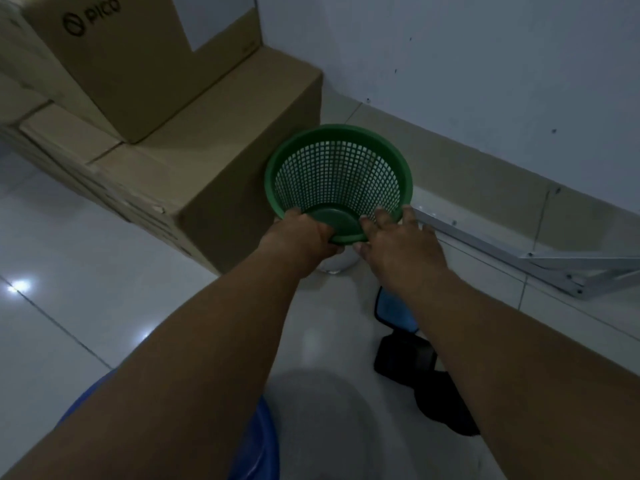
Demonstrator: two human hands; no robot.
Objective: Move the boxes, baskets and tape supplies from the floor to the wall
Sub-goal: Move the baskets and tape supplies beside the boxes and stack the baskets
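basket [337,168]: green meshed plastic; boxes [194,161]: matt brown cardboard; floor [69,258]: glossy tile; frame [519,251]: pale metal

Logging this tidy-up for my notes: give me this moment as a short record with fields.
held item: green basket, mesh, opening towards the camera
left hand: grips its near rim
right hand: fingers lie on the near rim; grip unclear
beside basket: cardboard boxes, stacked, at its left
behind: wall
floor, right: metal frame along the wall
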